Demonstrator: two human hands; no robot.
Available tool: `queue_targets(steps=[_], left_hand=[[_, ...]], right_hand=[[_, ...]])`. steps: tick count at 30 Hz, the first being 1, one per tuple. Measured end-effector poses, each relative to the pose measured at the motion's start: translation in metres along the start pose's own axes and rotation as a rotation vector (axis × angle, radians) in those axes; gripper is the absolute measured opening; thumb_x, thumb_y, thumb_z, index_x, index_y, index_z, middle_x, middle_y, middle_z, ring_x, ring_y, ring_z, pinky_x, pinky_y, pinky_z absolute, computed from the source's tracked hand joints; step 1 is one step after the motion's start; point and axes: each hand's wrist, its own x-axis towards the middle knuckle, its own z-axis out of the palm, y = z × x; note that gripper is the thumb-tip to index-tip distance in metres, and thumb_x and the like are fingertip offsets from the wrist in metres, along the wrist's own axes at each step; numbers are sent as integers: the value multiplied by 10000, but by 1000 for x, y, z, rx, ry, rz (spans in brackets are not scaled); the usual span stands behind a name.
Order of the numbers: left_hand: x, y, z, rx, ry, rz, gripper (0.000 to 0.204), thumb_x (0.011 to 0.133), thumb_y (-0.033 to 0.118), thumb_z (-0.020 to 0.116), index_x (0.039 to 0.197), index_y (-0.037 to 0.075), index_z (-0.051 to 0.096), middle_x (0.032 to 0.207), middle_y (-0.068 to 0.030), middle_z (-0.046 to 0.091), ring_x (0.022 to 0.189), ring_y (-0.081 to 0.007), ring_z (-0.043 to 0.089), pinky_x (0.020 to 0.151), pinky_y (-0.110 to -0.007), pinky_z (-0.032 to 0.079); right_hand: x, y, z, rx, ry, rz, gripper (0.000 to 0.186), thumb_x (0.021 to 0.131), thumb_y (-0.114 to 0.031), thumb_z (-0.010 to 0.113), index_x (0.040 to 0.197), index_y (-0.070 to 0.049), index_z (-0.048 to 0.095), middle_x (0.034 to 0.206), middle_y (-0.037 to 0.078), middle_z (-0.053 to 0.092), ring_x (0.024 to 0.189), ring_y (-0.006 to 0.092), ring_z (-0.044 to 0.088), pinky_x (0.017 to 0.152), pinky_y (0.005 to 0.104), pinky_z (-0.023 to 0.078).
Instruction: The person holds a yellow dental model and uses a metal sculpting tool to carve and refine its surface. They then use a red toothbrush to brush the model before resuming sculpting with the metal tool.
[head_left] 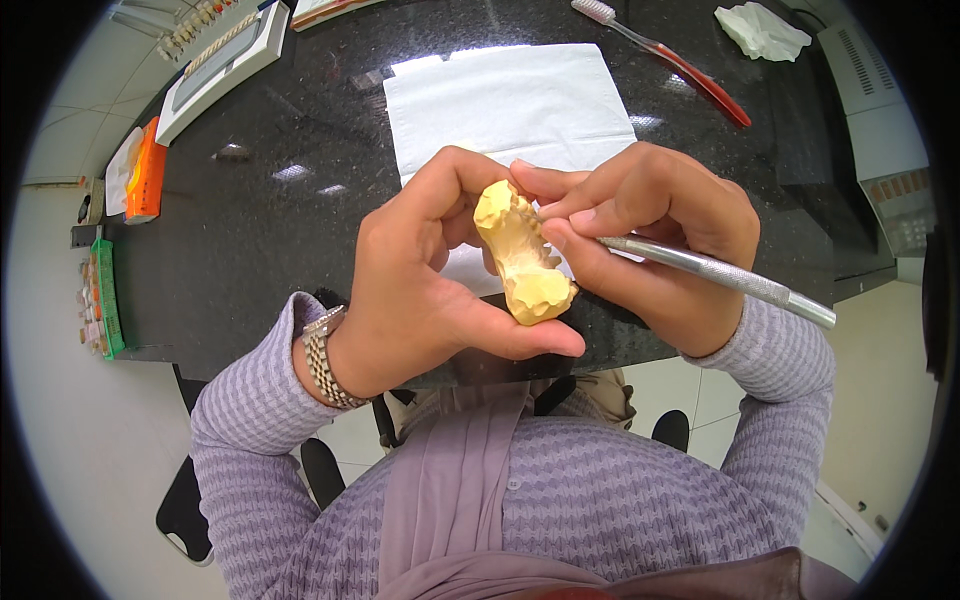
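My left hand (400, 270) grips a yellow plaster dental cast (530, 262) between thumb and fingers, over the table's near edge. The cast is tilted, with its tooth row facing right. In my right hand (665, 240) is a slim metal-handled tool (715, 270) with a knurled grip, held like a pen. Its working tip is hidden by the fingers at the cast's right side, so whether it touches the teeth I cannot tell. My right fingertips are up against the cast's tooth side.
A white paper sheet (500, 105) lies on the dark speckled table (290, 220) beyond my hands. Far right are a red toothbrush (690, 72) and a crumpled tissue (763, 31). At the left are an orange pack (144, 172), a white-framed case (222, 68) and a green-edged tray (104, 300).
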Motion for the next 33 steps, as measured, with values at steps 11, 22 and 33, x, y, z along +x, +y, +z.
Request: queue_targets(steps=[11,22,33], left_hand=[[-2,1,0,-45,28,-60,682,549,269,905,1025,0,498,953,-45,558,911,-99,569,812,-248,479],[1,-1,2,-18,37,-25,670,562,272,896,1032,-7,509,971,-59,585,898,-102,577,806,-244,473],[-2,1,3,-12,30,-81,663,551,258,901,1022,-3,515,966,-56,582,921,-103,561,824,-248,444]], right_hand=[[5,5,2,199,87,-84,177,751,133,632,819,17,517,821,128,603,951,323,640,885,431,529],[6,10,0,149,32,-74,165,748,140,634,788,20,527,807,125,606,907,273,658,906,465,510],[5,8,-2,70,-15,-10,164,749,120,643,764,17,516,781,125,607,891,260,662,905,460,511]])
